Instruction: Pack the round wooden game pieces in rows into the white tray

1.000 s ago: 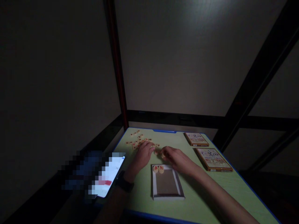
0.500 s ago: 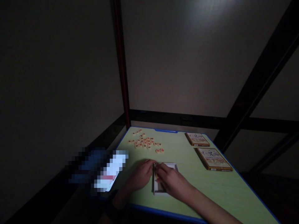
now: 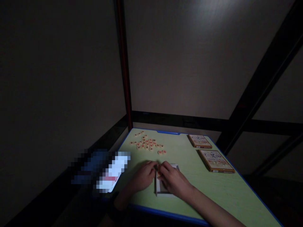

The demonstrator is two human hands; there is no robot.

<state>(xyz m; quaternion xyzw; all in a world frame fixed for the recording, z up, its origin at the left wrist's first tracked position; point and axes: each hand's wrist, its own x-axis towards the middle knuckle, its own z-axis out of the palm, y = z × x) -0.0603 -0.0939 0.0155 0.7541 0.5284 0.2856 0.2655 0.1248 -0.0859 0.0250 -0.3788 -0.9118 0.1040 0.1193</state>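
A shallow white open box (image 3: 163, 194) lies on the table near its front edge. My left hand (image 3: 144, 177) is closed at the box's far left corner, fingertips on the rim. Over the box, my right hand (image 3: 174, 178) is closed, its fingertips around a round Chinese chess piece (image 3: 158, 173) against the inner left wall. The fingers partly cover that piece, and whether more lie under the hand I cannot tell. Beyond the box, a loose group of round Chinese chess pieces (image 3: 146, 144) with red or dark characters is scattered. Two red-marked pieces (image 3: 162, 152) sit closest to the box.
Two flat printed game boxes (image 3: 216, 160) lie along the right side of the pale green, blue-edged table (image 3: 236, 192). A bright pixelated screen (image 3: 115, 171) is at the left edge. Dark wall panels (image 3: 177, 63) rise behind and to the left.
My right hand's fingers have shifted slightly at the box's left wall, and a reddish piece shows more between them. My left hand stays at the corner. The scattered pieces have not moved.
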